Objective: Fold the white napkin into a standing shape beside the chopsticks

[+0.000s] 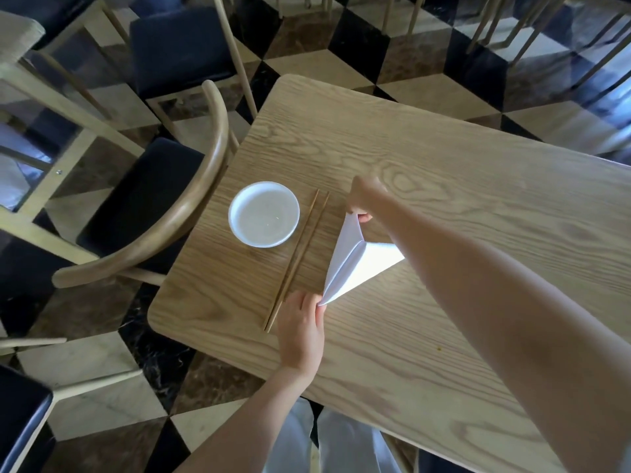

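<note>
Checkered tiles and dark-seated chairs (143, 206) ring a pale wooden counter (426, 186), where a place is laid near the corner: a white dish (264, 214) with a pair of chopsticks (296, 261) lying straight just to its right. The napkin (355, 268) sits right of the chopsticks, close but not touching them, already folded into a pointed, tent-like form with a ridge running up its middle.

The left hand (300, 332) pinches the near tip, its grip pressed together on the point, seemingly to pin that corner down as an anchor. The right hand (363, 199) reaches across and pinches the far tip, lifting it off the counter; the pull between the two grips keeps the cloth taut so the ridge stays crisp.

Held this way, the shape looks part-formed rather than standing on its own, and I would judge it needs its base opened out before it can be let go.
</note>
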Available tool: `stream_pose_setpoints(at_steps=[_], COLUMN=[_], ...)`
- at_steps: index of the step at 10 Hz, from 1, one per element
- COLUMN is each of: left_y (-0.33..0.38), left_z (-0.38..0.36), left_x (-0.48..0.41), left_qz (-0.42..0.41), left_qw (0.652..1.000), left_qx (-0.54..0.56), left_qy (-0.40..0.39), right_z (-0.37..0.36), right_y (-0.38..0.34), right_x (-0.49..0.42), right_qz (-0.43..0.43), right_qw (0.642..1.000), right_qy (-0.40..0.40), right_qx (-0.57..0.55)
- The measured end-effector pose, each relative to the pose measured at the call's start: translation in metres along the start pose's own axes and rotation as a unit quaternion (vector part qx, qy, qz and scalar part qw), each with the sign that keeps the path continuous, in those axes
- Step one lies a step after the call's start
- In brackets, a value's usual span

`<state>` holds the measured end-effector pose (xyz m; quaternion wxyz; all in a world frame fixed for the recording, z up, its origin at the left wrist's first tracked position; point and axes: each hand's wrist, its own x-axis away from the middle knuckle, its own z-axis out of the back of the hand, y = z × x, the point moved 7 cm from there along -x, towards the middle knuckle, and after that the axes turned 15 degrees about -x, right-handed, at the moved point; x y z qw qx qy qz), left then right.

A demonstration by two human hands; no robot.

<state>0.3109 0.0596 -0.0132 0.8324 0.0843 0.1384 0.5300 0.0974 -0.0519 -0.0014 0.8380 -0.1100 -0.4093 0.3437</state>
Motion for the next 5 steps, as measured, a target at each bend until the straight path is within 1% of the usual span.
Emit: stream_pose_setpoints(at_steps=[2, 3, 4, 5], left_y=[0.000, -0.001, -0.001, 0.002], left_z=[-0.003, -0.005, -0.005, -0.003], left_x=[0.000, 0.002, 0.004, 0.001], left_qz=[0.011, -0.004, -0.021, -0.054], left_qw=[1.000, 0.999, 0.998, 0.993], left_qx=[0.022, 0.031, 0.049, 0.058], left_qy=[-0.008, -0.016, -0.040, -0.087], right_z=[-0.003, 0.002, 0.015, 0.035], right_y=[-0.007, 0.003, 0.025, 0.060], right_x=[-0.004, -0.003, -0.001, 0.012], right_qz=[0.040, 0.052, 0.055, 0.032], right_qw=[0.997, 0.995, 0.992, 0.990], right_qy=[0.039, 0.065, 0.067, 0.108], right_qx=[-0.043, -0.063, -0.093, -0.087])
